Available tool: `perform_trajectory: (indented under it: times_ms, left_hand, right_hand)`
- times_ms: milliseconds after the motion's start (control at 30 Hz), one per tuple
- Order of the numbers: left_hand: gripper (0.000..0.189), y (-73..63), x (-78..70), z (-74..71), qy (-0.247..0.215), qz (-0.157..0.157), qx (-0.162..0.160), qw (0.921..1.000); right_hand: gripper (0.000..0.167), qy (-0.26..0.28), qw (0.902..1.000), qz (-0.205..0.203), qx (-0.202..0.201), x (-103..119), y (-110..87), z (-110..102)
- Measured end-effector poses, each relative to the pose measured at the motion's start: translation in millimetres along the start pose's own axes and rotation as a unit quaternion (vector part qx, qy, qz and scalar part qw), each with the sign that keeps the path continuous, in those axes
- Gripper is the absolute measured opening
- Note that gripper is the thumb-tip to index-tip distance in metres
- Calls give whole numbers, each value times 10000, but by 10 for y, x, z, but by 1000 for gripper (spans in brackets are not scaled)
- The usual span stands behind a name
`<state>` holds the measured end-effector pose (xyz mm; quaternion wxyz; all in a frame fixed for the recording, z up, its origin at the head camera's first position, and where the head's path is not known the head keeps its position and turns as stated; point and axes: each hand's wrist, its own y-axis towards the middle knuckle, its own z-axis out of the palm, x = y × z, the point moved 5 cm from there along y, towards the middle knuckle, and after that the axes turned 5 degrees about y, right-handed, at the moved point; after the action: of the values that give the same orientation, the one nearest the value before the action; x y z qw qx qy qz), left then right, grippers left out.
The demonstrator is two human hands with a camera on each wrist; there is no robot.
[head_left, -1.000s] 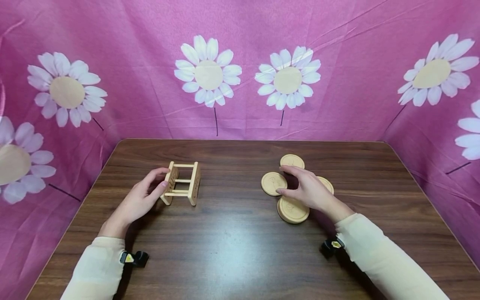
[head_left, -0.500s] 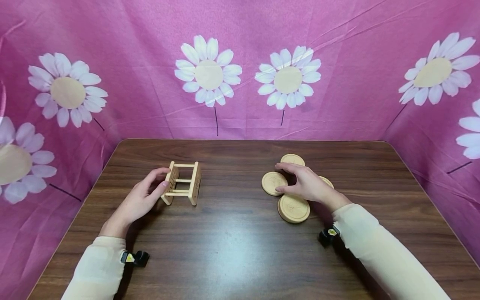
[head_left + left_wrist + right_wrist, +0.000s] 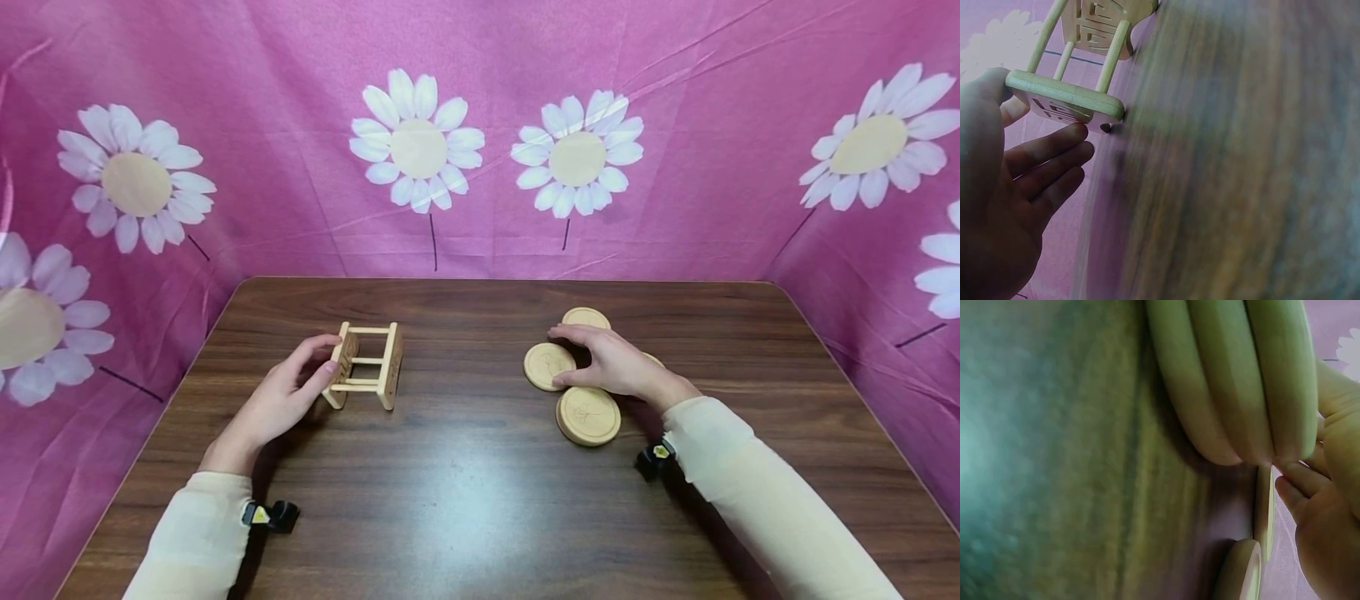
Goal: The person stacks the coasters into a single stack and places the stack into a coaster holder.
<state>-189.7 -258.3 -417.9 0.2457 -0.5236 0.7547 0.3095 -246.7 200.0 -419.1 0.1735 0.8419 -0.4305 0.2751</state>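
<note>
Left hand [image 3: 282, 395] pinches one rack [image 3: 366, 362]; right hand [image 3: 617, 365], spread, is near six discs [image 3: 547, 367].

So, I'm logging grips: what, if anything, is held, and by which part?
Left hand holds the rack by its left panel. Right hand over discs: no clear grip.

Three stacked wooden discs [image 3: 1229, 381] lie just beside the grip [image 3: 1329, 515]; contact unconfirmed. Two more discs [image 3: 1239, 573] rest on the tabletop [image 3: 1072, 456] near the grip.

Pink cloth [image 3: 495, 50] printed with white daisies [image 3: 417, 148] hangs behind the table [image 3: 465, 450] — brown, wood-grained, catching a pale glare.
</note>
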Motion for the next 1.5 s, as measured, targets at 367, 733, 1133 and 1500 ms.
perform_trajectory:
  times_ms: [367,733,1133,1500]
  left_hand:
    - [39,-4,-14,-4,-29,-14,-1,10000]
    - [38,-2,-14,-3,-76,4,6,10000]
    - [38,-1,-10,-1,-104,29,-11,9999]
    - [38,8,-15,1,-118,55,-28,9999]
  right_hand:
    - [75,-64,9993,17,364,-45,14,8]
    - [69,-212,9994,-242,117,-56,51,36]
    - [79,-117,9995,-73,277,-64,53,24]
    - [77,-229,9991,-342,37,-58,26,11]
